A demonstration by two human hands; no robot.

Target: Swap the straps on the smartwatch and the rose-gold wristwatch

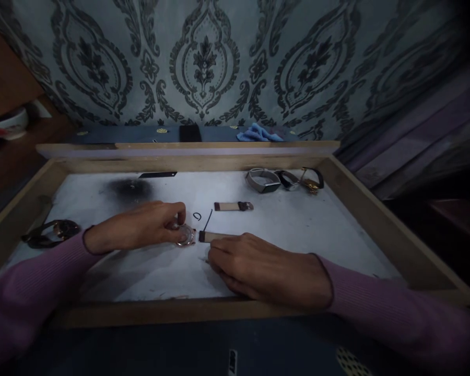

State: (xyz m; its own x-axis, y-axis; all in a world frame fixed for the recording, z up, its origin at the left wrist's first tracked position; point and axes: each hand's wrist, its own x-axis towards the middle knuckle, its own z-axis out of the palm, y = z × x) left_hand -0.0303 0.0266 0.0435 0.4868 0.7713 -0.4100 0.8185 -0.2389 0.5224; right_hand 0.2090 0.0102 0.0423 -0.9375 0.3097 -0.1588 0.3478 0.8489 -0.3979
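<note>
Between the thumb and fingers of my left hand (pixel 151 225) is a round watch case (pixel 185 236) with a rose-gold rim, resting on the white board. My right hand (pixel 264 266) is closed, and a thin pointed tool (pixel 204 260) pokes out from its fingers. Just behind those fingers lies a strap piece (pixel 215 237), beige with a dark brown end, partly covered by the hand. The strap's dark end is close to the watch case. A thin dark pin (pixel 208 219) and a small black ring (pixel 197 215) lie near the case. Farther back is the buckle half of the strap (pixel 229 207).
A wooden-rimmed tray (pixel 203 313) surrounds the work. Several watches and bands (pixel 263 180) stand at the back right; a dark watch (pixel 50 233) lies at the left. A black blade (pixel 157 175) is at the back. Behind the rim is a blue cloth (pixel 258 133).
</note>
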